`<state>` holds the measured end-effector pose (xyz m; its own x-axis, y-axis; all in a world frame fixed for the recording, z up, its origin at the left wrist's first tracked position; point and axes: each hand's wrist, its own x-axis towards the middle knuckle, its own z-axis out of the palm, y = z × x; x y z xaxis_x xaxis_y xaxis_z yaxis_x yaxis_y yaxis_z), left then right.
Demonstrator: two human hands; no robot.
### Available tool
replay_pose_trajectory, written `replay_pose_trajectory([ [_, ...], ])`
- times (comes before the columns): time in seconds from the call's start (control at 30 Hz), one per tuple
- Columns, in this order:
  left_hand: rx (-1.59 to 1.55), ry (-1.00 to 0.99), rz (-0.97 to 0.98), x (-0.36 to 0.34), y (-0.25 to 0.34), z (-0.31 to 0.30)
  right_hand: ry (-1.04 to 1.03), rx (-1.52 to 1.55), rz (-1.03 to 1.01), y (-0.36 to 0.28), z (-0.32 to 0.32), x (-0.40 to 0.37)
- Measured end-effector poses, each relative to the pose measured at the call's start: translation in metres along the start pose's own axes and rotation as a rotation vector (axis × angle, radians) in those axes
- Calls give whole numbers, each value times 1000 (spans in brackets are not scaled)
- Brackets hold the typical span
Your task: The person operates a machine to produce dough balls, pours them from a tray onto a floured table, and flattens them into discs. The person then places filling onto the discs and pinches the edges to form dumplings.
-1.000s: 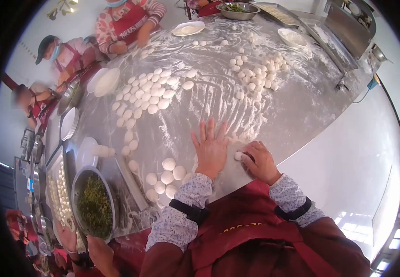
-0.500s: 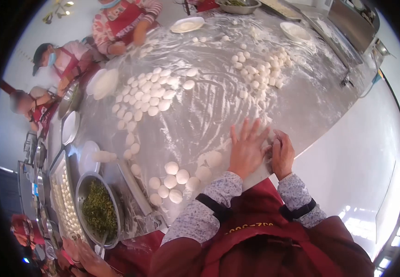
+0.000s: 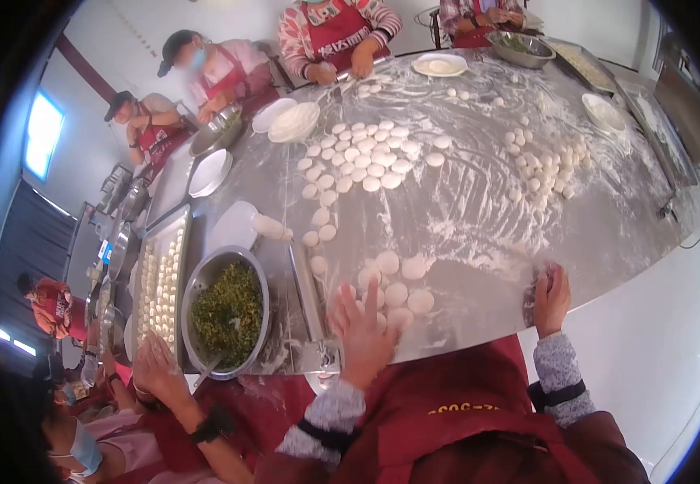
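Your left hand (image 3: 362,327) is wide open, fingers spread, at the near edge of the floured table (image 3: 487,218). It hides part of a cluster of dough rounds (image 3: 396,293), of which about seven show. Just left stand one bowl of green filling (image 3: 229,310) and one tray of dumplings (image 3: 160,278). Your right hand (image 3: 551,300) curls at the table's edge, and you cannot tell what it grips.

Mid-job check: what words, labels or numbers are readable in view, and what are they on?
Yellow print on the wearer's apron: looks like digits, too blurred to read.
White print on a co-worker's apron: too small to read.
No other text shows.
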<state>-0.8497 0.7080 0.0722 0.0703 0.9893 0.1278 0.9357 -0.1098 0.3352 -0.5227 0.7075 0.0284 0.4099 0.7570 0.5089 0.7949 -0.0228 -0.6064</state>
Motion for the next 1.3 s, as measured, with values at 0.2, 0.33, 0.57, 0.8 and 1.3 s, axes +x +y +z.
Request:
replay_pose_trajectory([
  [0.2, 135, -42, -64, 1, 24, 8, -58, -32, 3, -6, -4, 2],
  [0.33, 113, 28, -6, 66, 30, 47, -41, -39, 23, -11, -4, 3],
  [0.57, -107, -122, -169, 243, 97, 54, -23, -51, 44, -15, -3, 9],
  [0.8, -53, -109, 146, 143, 61, 35, -38, -54, 62, -15, -5, 6],
  [1.3, 176, 79, 274, 138, 25, 48, -354, 625, 547, 101, -38, 104],
])
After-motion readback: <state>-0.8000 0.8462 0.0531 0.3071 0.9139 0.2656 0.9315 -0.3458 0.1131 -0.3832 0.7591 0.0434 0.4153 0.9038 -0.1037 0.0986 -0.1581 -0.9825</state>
